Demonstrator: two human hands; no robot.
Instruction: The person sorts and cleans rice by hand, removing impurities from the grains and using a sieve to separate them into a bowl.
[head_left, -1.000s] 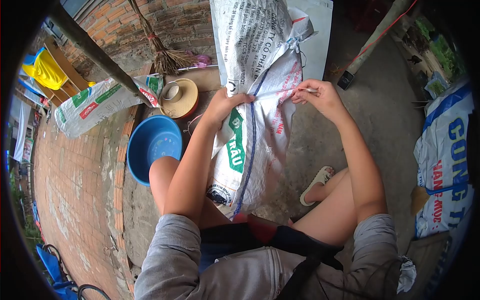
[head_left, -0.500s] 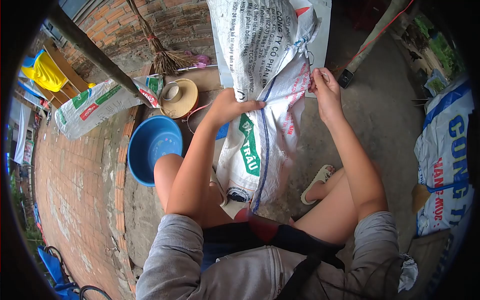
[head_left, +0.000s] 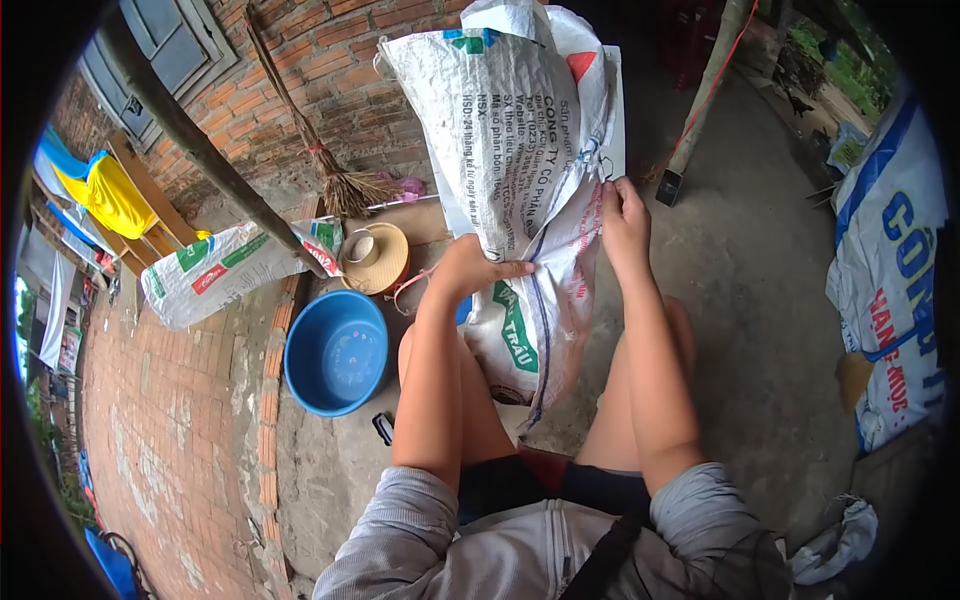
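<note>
A white woven sack (head_left: 490, 150) with black print and a green label stands upright between my knees. A blue cord (head_left: 543, 330) runs down its front and is knotted near the top right side. My left hand (head_left: 470, 272) grips the sack's left side, its thumb lying across the front and the other fingers hidden behind. At the right edge, just below the knot, my right hand (head_left: 626, 222) is closed on the sack's material, fingertips pressed together. Whether it also pinches a thread cannot be made out.
A blue basin (head_left: 337, 352) stands on the floor at left, near a round tan lid with a cup (head_left: 358, 246) on it. Another white sack (head_left: 235, 268) lies behind a slanted pole (head_left: 215, 150). A straw broom (head_left: 340, 180) leans on the brick wall. Printed sheeting (head_left: 890, 290) hangs right.
My right hand has moved in from out to the right, against the sack's edge. My left hand keeps its grip. The view has shifted, showing more of the sack's top, and my knees are closer together.
</note>
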